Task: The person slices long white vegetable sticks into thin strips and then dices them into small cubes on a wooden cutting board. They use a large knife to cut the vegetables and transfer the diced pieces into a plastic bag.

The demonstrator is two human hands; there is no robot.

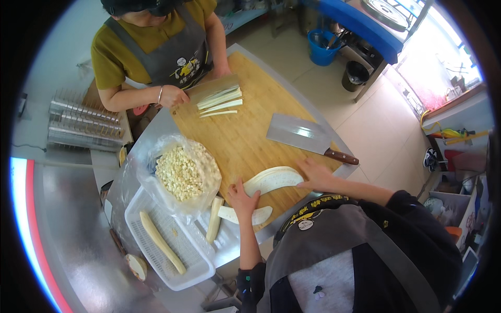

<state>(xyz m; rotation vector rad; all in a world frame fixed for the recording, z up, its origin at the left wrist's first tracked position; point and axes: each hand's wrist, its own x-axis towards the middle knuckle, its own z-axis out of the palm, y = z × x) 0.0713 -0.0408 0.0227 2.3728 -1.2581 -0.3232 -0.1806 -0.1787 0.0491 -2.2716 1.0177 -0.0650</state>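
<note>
A stack of long, pale slices, apparently peeled eggplant (272,182), lies near the front edge of the wooden cutting board (250,137). My left hand (243,200) grips its left end, thumb on the near side and fingers on the far side. At the right end, my right hand (316,175) has its fingers spread, the thumb side touching the slices. Another pale slice (262,215) lies below, partly hidden under my left wrist. Beyond my right hand, a cleaver (299,134) rests flat, its wooden handle pointing right over the board's edge.
A plastic bag of pale diced pieces (180,172) stands left of the board. Below it, a white perforated basket (172,234) holds a long peeled piece (162,242); another peeled piece (214,220) lies beside it. Across the board, a co-worker's hand (174,96) holds a second cleaver (213,88) by cut strips (221,103).
</note>
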